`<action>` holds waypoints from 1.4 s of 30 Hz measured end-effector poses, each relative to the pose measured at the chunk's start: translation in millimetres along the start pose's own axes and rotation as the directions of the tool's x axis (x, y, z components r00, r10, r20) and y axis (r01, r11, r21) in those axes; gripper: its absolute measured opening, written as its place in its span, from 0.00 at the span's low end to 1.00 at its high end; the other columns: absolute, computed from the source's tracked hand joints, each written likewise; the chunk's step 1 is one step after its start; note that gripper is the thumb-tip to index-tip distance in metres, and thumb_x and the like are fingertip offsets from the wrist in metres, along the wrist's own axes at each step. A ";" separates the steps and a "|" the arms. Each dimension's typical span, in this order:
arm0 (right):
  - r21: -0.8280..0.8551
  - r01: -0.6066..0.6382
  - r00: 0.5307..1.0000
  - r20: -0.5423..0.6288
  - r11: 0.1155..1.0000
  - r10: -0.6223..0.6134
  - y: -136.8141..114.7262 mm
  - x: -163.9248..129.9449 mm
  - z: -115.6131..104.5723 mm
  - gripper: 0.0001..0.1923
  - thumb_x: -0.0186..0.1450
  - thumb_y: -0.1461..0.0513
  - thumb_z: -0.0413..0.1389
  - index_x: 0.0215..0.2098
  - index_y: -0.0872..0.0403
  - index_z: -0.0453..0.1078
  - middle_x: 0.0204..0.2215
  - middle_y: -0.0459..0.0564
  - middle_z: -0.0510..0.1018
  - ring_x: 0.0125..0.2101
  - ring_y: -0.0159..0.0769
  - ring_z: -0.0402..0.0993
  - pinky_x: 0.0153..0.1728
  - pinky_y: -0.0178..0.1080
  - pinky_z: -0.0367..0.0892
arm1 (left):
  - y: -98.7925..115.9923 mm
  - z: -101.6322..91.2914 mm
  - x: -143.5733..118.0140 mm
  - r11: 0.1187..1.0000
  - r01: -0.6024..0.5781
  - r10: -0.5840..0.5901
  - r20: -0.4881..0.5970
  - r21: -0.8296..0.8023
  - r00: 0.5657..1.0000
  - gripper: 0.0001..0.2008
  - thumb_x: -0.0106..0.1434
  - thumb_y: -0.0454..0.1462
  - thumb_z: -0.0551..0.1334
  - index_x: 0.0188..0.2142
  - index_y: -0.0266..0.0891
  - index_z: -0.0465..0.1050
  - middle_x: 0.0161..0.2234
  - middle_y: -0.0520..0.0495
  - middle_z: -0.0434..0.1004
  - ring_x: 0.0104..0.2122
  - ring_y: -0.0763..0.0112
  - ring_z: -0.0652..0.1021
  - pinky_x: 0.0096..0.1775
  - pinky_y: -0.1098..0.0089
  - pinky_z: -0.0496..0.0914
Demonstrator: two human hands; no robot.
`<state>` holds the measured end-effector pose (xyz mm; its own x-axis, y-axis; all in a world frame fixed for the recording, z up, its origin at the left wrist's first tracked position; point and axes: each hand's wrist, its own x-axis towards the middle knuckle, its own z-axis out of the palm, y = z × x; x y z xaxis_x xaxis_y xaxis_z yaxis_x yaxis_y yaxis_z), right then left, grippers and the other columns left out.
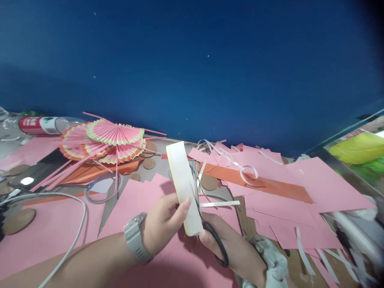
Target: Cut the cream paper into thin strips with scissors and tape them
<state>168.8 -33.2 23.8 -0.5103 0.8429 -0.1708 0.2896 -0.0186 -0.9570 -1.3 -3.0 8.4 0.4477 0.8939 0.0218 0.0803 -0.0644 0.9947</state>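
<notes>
My left hand (pixel 168 218), with a grey watch on its wrist, pinches a white paper strip (pixel 183 180) between thumb and fingers. The strip stands tilted and shows a pale yellow left edge. My right hand (pixel 228 240) is closed around the black handle of a pair of scissors (pixel 220 246). The blades lie along the strip's right edge, mostly hidden behind it. A thin white offcut (pixel 220 204) sits just right of the blades. Pink paper sheets (pixel 141 204) spread beneath both hands.
Pleated pink paper fans (pixel 115 134) lie at the left, beside a plastic bottle (pixel 39 125) and a black phone (pixel 39 170). A white cable (pixel 81 212) curves at the left front. More pink sheets (pixel 288 208) and an orange strip (pixel 258 183) lie right. A blue wall (pixel 192 72) rises behind.
</notes>
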 end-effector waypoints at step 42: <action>0.033 -0.025 0.999 -0.018 0.999 0.026 -0.3 4.0 3.2 0.17 0.66 0.49 0.47 0.31 0.53 0.65 0.25 0.47 0.72 0.27 0.38 0.69 0.30 0.37 0.63 | 0.1 0.8 2.3 0.997 0.015 -0.012 0.039 -0.078 0.999 0.20 0.67 0.45 0.48 0.28 0.35 0.69 0.22 0.48 0.72 0.22 0.73 0.73 0.26 0.74 0.68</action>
<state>164.1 -31.5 22.7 -0.4876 0.8519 -0.1913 0.2753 -0.0579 -0.9596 0.5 -1.3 8.5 0.4811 0.8766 0.0059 0.0174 -0.0163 0.9997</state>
